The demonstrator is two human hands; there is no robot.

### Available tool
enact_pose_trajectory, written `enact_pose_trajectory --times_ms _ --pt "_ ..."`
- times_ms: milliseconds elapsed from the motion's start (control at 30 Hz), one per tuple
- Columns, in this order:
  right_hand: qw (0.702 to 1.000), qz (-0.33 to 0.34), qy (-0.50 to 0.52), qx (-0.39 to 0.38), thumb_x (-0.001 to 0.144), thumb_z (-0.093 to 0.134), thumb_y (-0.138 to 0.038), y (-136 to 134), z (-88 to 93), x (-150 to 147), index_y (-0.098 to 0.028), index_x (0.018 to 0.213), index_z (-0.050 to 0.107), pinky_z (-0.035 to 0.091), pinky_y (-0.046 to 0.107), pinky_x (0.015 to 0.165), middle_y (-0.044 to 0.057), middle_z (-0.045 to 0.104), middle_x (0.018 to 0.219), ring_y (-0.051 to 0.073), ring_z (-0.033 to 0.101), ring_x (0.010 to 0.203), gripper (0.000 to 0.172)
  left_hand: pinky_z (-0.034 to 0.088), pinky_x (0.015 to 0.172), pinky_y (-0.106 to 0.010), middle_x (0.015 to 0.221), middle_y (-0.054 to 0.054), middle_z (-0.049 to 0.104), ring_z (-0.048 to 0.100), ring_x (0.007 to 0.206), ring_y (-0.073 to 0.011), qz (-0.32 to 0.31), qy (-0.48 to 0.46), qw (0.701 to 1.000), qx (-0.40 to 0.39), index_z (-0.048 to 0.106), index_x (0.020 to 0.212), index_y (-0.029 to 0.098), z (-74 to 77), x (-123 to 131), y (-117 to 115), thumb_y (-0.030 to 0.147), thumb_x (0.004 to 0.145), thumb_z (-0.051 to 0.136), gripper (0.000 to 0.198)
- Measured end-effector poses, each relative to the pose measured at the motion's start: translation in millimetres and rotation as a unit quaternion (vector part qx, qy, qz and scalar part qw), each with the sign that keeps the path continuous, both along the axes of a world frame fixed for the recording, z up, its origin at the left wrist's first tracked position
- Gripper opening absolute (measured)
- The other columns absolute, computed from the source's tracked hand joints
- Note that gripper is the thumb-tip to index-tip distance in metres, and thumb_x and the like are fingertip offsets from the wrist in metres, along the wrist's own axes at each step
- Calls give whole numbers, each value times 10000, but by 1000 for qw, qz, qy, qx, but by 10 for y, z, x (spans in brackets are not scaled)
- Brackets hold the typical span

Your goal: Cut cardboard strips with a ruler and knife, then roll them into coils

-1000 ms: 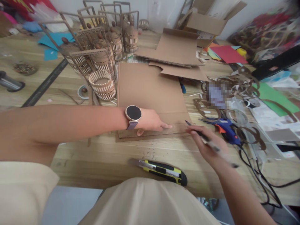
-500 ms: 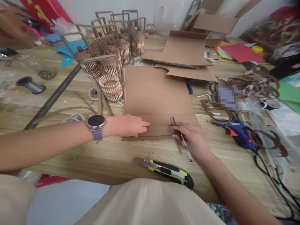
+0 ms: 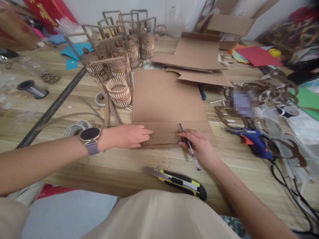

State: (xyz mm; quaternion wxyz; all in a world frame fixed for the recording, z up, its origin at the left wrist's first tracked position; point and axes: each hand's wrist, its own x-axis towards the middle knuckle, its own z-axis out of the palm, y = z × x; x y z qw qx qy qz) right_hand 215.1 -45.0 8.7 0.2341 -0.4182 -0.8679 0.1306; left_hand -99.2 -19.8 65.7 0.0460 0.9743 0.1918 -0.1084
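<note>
- Grasps a pen in the right hand, tip towards 11 o'clock, over the cardboard at its 5 o'clock.
- Rests the left hand, released and fingers extended, on the cardboard at its 8 o'clock.
- Has the cardboard flat at centre on the desk.
- From there, shows a cutter at 6, baskets at 10 to 11, glue gun near 4.
</note>
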Motion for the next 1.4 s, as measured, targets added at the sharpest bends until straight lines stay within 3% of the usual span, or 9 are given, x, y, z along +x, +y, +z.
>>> enact_pose_trajectory --times_ms 200,600,1167,1267,1400 --pt "1000 -4 -1 -7 941 563 -268 -17 22 3 -214 1096 656 540 423 827 110 701 1047 275 640 1003 189 465 820 -322 1439 -91 559 602 1003 -226 -13 -3 1000 12 642 1144 166 -6 -3 -16 201 918 633 229" --pt "1000 -5 5 -11 945 561 -277 -26 8 -7 -221 1089 658 537 424 841 105 702 1060 271 638 1018 183 455 777 -325 1430 -89 569 592 934 -221 -29 -12 999 29 650 1168 159 -34 -12 -29 204 902 651 270" --pt "1000 -7 -4 -11 948 550 -266 -41 1 -11 -207 1081 667 539 436 860 120 697 1069 276 642 1023 186 457 846 -345 1471 -83 528 591 981 -231 -20 11 1000 17 639 1238 200 -101 -35 -35 207 923 603 317" --pt "1000 -5 -5 -8 953 546 -272 -39 -8 -2 -206 1084 667 544 443 860 123 699 1073 276 641 1032 190 461 851 -335 1477 -78 522 601 972 -213 -29 12 1000 4 650 1231 205 -60 -42 5 140 960 511 312" --pt "1000 -1 -4 -11 956 541 -288 -29 -16 14 -226 1097 665 539 456 892 115 700 1095 277 633 1076 198 481 826 -294 1493 -44 507 615 978 -188 -17 27 999 -26 653 1247 244 39 -36 77 2 914 464 453"
